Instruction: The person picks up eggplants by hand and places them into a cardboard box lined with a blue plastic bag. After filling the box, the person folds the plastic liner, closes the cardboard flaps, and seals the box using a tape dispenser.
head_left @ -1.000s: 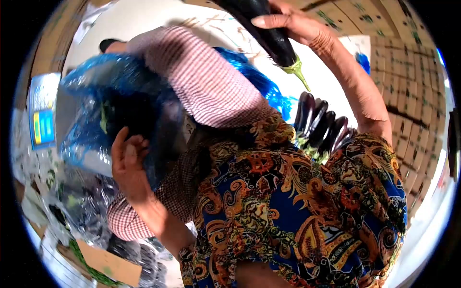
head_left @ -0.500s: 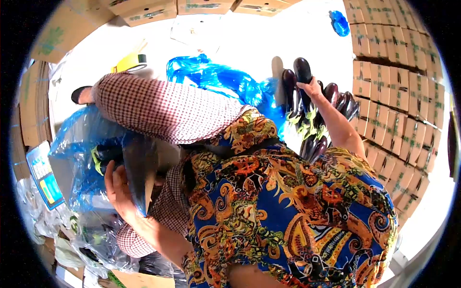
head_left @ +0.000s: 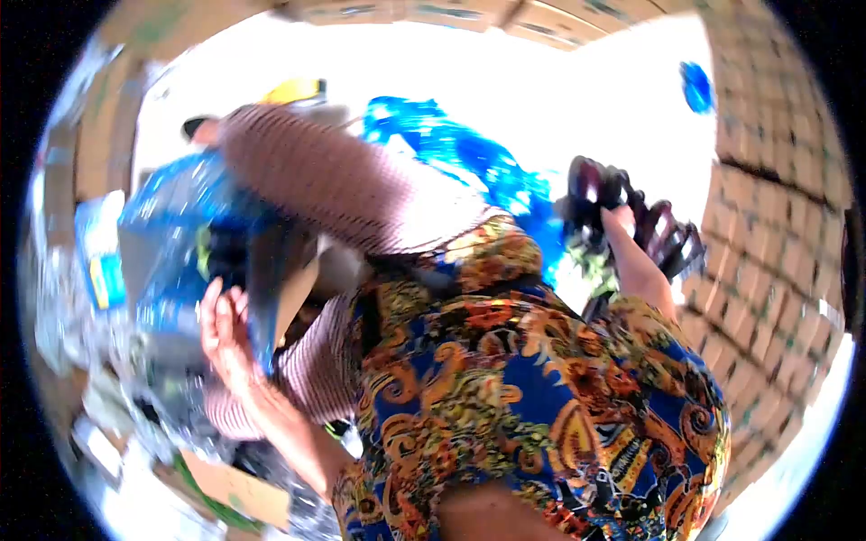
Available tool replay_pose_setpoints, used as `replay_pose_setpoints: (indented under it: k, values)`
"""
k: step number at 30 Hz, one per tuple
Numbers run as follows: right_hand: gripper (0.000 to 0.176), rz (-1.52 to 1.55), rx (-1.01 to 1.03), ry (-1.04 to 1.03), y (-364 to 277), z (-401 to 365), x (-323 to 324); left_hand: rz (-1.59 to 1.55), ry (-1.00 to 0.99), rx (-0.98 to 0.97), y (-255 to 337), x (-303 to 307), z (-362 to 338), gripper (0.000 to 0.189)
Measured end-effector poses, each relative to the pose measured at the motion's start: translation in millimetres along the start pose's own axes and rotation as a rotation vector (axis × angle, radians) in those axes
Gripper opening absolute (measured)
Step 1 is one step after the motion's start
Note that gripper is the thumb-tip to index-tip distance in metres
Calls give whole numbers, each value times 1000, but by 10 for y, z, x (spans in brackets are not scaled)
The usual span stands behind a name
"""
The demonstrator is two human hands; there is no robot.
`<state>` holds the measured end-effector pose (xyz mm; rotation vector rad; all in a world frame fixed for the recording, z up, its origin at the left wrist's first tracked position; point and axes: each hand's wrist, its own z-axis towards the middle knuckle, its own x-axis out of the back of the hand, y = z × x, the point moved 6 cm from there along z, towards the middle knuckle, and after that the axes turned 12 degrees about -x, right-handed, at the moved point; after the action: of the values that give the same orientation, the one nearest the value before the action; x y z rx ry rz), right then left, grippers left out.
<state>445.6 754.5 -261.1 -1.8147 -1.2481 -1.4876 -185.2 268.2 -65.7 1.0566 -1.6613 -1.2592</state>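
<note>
The view is blurred by motion. My left hand (head_left: 223, 332) rests against a blue plastic bag (head_left: 176, 236) with dark eggplants inside, lying by my checked trouser leg (head_left: 325, 185). My right hand (head_left: 621, 225) reaches out to a stack of dark purple eggplants (head_left: 631, 216) on the floor at the right and touches them; whether its fingers close on one I cannot tell. My patterned blue and orange sleeve covers most of that arm.
Stacked cardboard boxes (head_left: 776, 198) wall the right side and the far edge. More blue plastic (head_left: 460, 153) lies on the white floor behind my knee. Clear bags and flat cardboard (head_left: 225, 487) lie at the lower left. A yellow tape roll (head_left: 293, 90) sits beyond my knee.
A second ago my right hand held an eggplant up high; it came down to the stack and now rests there. The head has turned, blurring the view. My left hand stays on the blue bag.
</note>
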Motion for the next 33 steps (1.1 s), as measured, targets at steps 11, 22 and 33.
replay_pose_setpoints:
  k: [11, 22, 33]
  values:
    - [60, -331, 446, 11, -1818, 1396, 40, -75, 905, -250, 3, 1350, -1776, 18]
    - [68, 98, 1647, -877, -4025, -2011, 1385, 724, 1106, 478, -2635, 2486, -3751, 28]
    - [63, -31, 1342, -779, -4439, -2329, 1553, 880, 927, 656, -3406, 3157, -3878, 81]
